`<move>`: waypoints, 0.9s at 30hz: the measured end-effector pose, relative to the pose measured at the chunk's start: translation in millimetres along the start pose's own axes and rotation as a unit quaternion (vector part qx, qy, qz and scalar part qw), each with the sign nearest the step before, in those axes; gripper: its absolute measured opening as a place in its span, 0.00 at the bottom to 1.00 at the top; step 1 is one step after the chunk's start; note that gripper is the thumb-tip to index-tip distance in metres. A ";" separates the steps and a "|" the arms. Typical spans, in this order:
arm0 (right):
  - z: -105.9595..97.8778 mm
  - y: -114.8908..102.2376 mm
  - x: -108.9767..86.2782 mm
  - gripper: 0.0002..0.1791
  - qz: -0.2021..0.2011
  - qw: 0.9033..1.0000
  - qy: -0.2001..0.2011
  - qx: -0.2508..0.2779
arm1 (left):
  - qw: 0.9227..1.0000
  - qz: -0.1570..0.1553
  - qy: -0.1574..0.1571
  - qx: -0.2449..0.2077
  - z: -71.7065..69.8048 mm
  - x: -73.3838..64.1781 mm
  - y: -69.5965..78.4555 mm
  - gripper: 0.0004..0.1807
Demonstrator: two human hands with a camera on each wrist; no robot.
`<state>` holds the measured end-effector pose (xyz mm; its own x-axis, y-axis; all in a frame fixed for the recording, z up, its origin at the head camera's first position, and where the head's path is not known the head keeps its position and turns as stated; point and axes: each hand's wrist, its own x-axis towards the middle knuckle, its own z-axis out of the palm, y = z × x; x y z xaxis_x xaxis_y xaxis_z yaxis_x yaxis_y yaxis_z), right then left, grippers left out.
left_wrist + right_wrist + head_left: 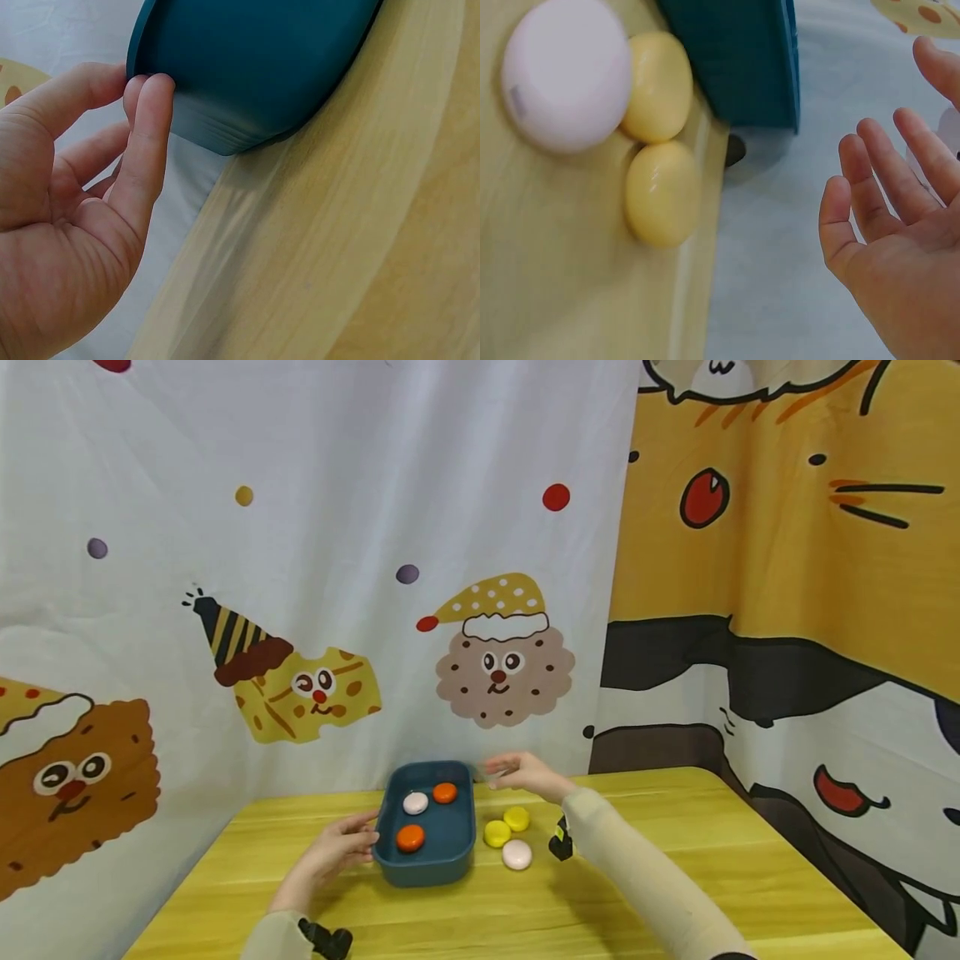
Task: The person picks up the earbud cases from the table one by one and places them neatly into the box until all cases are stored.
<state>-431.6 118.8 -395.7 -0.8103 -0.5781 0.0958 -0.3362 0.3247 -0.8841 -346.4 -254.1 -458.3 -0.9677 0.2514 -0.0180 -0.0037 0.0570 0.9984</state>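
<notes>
A dark teal bin (423,870) stands on the table, with two orange discs (410,837) and a pale pink disc (416,802) inside. My left hand (339,847) is at the bin's left side, its fingertips touching the outer wall near the rim; in the left wrist view, thumb and fingers (148,142) meet that edge. Beyond the bin's right far corner, my right hand (527,774) hovers with loosely spread fingers, holding nothing. Two yellow discs (497,833) and another pale pink disc (517,854) lie on the tabletop right of the bin.
The yellow wood-grain table (645,877) ends at a white curtain (322,485) printed with cartoon figures, close behind the bin. A second cartoon-printed cloth (757,560) hangs on the right. Each wrist carries a small black camera (560,841).
</notes>
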 end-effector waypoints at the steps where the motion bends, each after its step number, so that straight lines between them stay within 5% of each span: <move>1: -1.5 1.9 -2.3 0.25 0.003 1.000 0.002 0.001 | 1.000 0.000 -0.001 0.000 -0.1 0.2 0.1 0.33; 27: -7.6 70.1 -28.9 0.36 0.074 0.996 0.026 0.037 | 1.000 -0.010 -0.002 -0.011 0.0 0.2 1.0 0.34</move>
<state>-435.4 164.0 -456.9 -0.8728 -0.4878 -0.0155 -0.1772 0.3462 -0.9213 -346.6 -254.0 -457.2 -0.9661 0.2552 -0.0387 -0.0292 0.0413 0.9987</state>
